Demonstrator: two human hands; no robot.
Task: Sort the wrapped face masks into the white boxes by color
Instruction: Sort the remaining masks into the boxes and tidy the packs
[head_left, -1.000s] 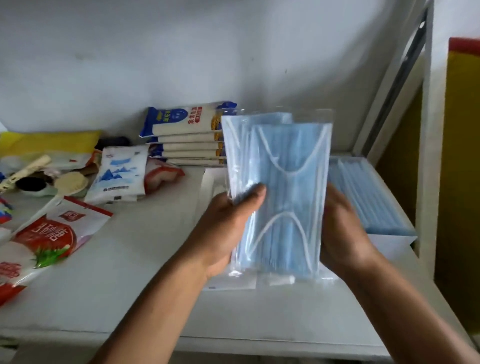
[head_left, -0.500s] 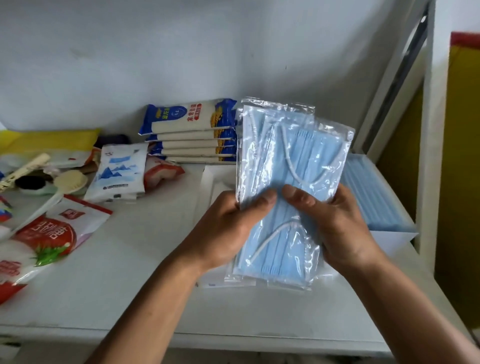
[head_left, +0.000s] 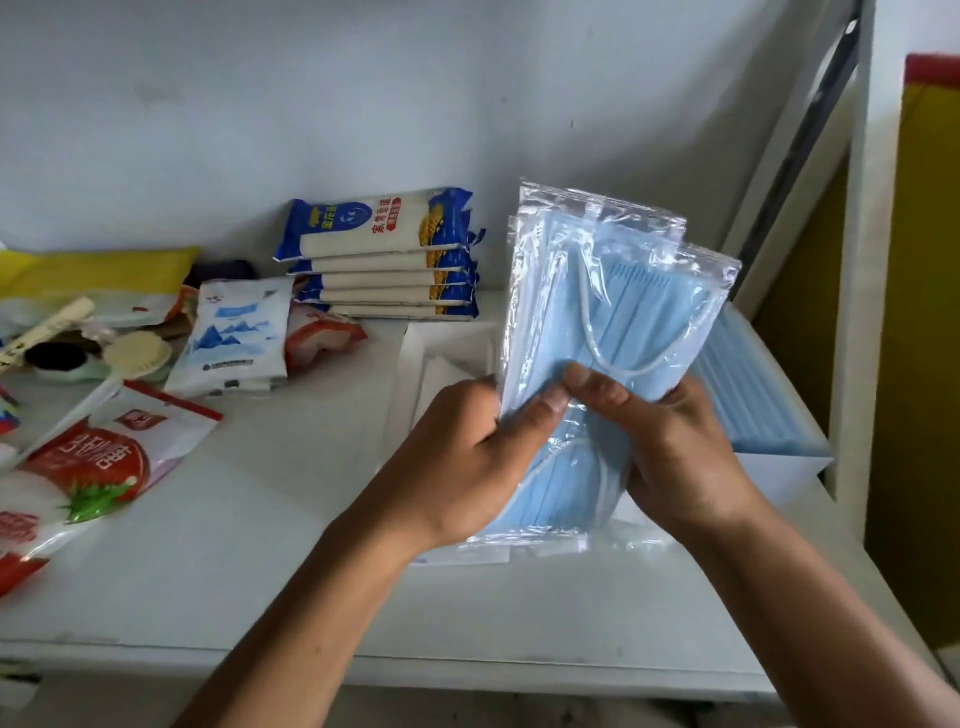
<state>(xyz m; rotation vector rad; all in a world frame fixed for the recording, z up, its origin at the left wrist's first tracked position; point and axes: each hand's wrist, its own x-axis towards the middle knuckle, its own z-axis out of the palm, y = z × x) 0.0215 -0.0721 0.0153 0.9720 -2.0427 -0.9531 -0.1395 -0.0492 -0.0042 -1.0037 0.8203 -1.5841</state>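
A fanned stack of blue face masks in clear wrappers (head_left: 618, 312) is held upright above the table. My left hand (head_left: 467, 457) grips the stack's lower left edge, thumb across the front. My right hand (head_left: 670, 441) pinches the frontmost wrapped mask, thumb on its face, and tilts it to the right. Behind the hands lies a white box (head_left: 447, 343), its contents mostly hidden. To the right stands a second white box (head_left: 779, 467) filled with blue masks.
A pile of noodle packets (head_left: 384, 254) stands against the back wall. A white pouch (head_left: 234, 338), red-and-white bags (head_left: 88, 467), a brush (head_left: 135, 353) and yellow packaging (head_left: 93, 270) clutter the left of the white table (head_left: 249, 545). A white frame post (head_left: 857, 312) rises at right.
The stack went from squared up to fanned. My right thumb came round to the front, and the front mask has slid and tilted further right.
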